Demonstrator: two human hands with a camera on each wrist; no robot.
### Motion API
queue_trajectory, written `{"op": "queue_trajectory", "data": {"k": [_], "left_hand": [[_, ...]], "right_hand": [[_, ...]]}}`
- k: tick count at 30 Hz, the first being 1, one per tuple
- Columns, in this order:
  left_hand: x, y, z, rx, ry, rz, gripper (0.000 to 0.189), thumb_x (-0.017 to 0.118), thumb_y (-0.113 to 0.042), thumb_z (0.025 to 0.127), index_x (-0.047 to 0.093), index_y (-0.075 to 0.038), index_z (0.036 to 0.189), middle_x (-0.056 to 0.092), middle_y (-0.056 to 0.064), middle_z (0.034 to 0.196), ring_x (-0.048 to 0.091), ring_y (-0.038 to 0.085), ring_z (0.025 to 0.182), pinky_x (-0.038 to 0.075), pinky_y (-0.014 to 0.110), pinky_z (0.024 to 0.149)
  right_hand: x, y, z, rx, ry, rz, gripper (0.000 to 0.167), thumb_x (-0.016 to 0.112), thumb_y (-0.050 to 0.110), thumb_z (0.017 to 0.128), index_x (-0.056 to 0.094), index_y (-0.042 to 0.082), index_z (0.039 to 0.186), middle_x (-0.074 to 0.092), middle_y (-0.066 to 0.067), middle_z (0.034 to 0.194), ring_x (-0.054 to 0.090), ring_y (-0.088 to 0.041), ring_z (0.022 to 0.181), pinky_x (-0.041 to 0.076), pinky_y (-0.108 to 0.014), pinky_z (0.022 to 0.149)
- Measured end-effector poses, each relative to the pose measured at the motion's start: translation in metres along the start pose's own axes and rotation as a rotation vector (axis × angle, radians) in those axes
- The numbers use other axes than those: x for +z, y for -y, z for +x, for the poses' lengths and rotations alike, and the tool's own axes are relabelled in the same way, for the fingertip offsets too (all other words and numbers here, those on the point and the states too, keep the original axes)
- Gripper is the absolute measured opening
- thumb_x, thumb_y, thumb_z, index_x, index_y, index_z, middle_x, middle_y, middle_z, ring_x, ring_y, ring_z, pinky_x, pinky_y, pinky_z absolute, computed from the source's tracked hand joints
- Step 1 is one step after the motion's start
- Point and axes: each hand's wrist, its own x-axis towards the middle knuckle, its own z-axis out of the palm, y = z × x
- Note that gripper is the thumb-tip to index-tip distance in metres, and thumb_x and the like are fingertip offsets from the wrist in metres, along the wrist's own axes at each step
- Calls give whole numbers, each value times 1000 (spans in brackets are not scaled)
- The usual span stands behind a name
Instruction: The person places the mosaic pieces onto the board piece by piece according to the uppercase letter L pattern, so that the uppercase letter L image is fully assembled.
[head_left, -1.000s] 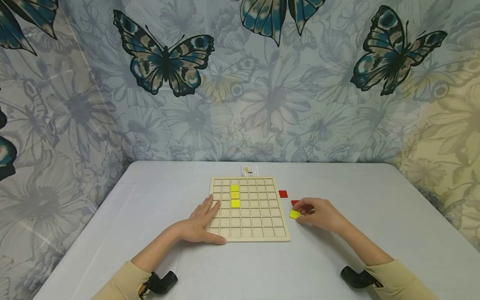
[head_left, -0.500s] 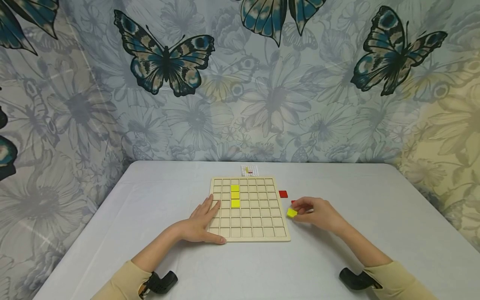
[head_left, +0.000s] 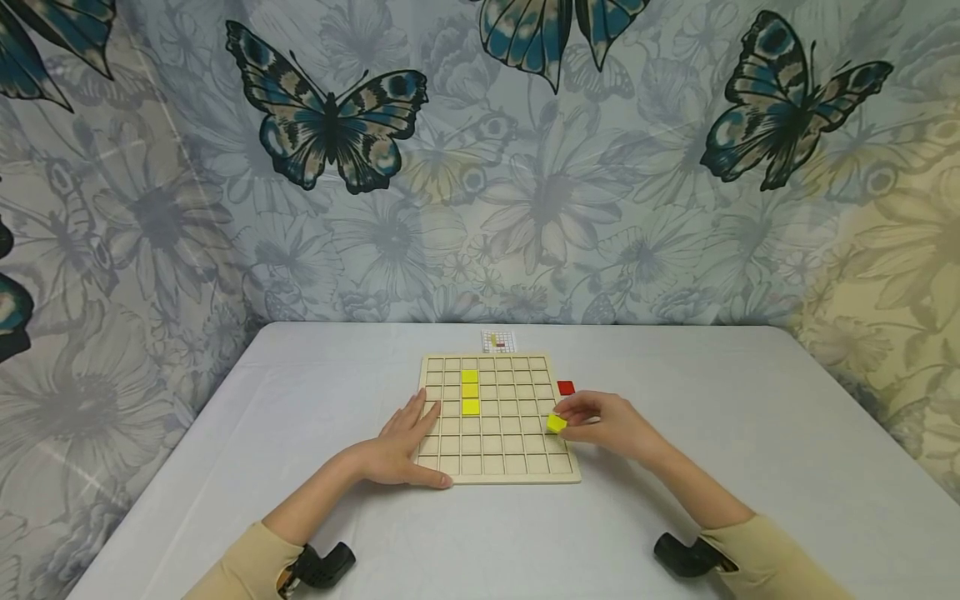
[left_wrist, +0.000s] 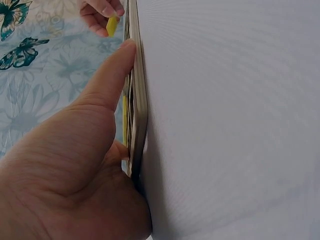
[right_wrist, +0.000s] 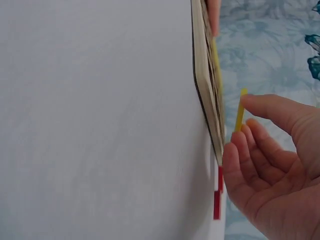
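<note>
My right hand [head_left: 606, 423] pinches a yellow square tile [head_left: 556, 423] between thumb and fingertips. The tile is raised and tilted over the right edge of a wooden grid board [head_left: 517, 467]. In the right wrist view the same tile [right_wrist: 240, 110] stands apart from the board, seen edge-on. My left hand [head_left: 401, 446] rests on the board's left front corner, its fingers spread over the rim and its thumb along the front edge. Three yellow tiles [head_left: 470, 391] fill one column of cells in the board's upper left part.
A red tile [head_left: 566, 387] lies just right of the board. The right wrist view shows a second red tile [right_wrist: 217, 205], which my right hand hides in the head view. Behind the board lies a small printed grid card [head_left: 498, 342]. A white cloth [head_left: 225, 442] covers the table.
My right hand has lifted the yellow tile off the cloth and carried it left, to above the board's right edge. My left hand and the board have not moved.
</note>
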Motion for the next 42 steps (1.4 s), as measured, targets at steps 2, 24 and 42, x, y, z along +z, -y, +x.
{"op": "queue_trajectory", "data": {"k": [2,24,42], "left_hand": [[0,0,0,1,-1,0,115,75,-55,79,7,-2,156,-15,21,160,-12,33,147,-2,50,117],[0,1,0,-3,-3,-4,115,75,-55,79,7,-2,156,-14,20,160,-12,32,147,-1,50,117],[0,0,0,-9,0,1,114,74,-56,80,8,-3,156,-14,19,160,-11,33,147,-1,50,117]], "right_hand": [[4,3,2,-6,6,4,33,82,20,78,70,10,107,67,-1,94,61,-18,90,51,-25,75],[38,26,23,-89,90,-4,28,81,16,80,70,10,104,66,0,92,62,-15,85,52,-24,78],[67,47,44,-181,127,-77,24,81,11,79,70,11,101,65,4,87,59,-12,79,51,-25,73]]}}
